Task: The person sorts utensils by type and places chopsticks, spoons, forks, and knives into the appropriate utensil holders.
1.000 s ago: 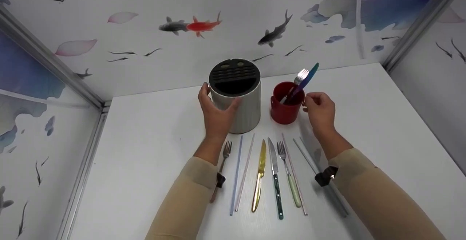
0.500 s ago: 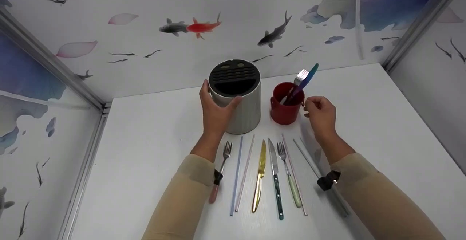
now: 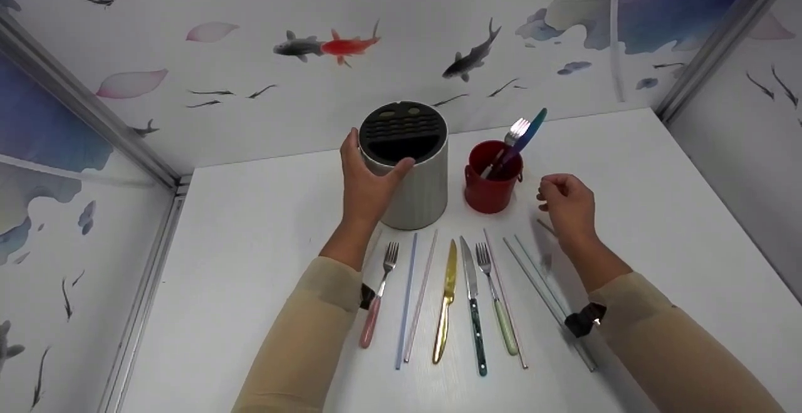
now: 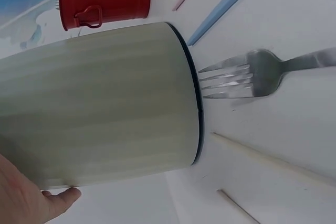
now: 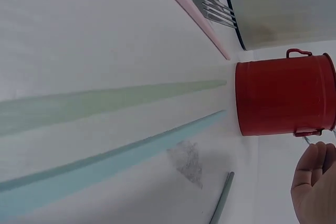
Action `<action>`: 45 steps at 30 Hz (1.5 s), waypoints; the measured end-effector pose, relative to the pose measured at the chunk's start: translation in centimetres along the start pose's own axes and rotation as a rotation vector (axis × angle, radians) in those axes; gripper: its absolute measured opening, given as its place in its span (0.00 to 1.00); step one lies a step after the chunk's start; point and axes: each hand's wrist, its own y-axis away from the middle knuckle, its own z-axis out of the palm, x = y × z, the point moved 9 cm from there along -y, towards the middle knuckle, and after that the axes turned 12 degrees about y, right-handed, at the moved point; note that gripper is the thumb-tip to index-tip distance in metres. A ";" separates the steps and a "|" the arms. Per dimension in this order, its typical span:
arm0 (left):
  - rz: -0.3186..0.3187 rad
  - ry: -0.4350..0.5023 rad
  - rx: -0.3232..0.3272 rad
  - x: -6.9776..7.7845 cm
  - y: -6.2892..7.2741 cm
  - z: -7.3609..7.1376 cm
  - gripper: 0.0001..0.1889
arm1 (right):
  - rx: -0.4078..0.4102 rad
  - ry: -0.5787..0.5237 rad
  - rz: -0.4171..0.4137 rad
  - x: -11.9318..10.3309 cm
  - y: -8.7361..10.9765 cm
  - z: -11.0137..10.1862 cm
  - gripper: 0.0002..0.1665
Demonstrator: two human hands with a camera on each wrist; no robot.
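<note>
In the head view, a grey-green cylindrical utensil holder [image 3: 418,193] with a slotted black top stands upright towards the back of the table. My left hand [image 3: 366,190] grips its left side, thumb at the front, fingers round the back. To its right stands a small red bucket [image 3: 489,195] with side handles. A fork [image 3: 517,130] and a blue-purple knife [image 3: 532,126] lean inside it. Apart from the bucket, to its right, my right hand [image 3: 571,206] hovers with loosely curled fingers; nothing shows in them. The right wrist view has these fingers [image 5: 311,169] below the bucket's handle.
Cutlery lies in a row in front: a pink-handled fork [image 3: 371,322], a gold knife [image 3: 445,313], a dark-handled knife [image 3: 477,334] and a green-handled fork [image 3: 504,325]. Thin chopsticks, such as a blue one [image 3: 406,303] and a greenish one [image 3: 532,276], lie among them. Printed walls enclose the table.
My right hand has let go of the red bucket's right handle and drawn back to the right and nearer. My left hand stays on the holder, its forearm shifted slightly left.
</note>
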 end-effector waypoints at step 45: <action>-0.192 0.062 -0.172 -7.3 1.5 1.0 0.72 | -0.013 -0.105 0.058 6.2 4.3 -6.0 0.16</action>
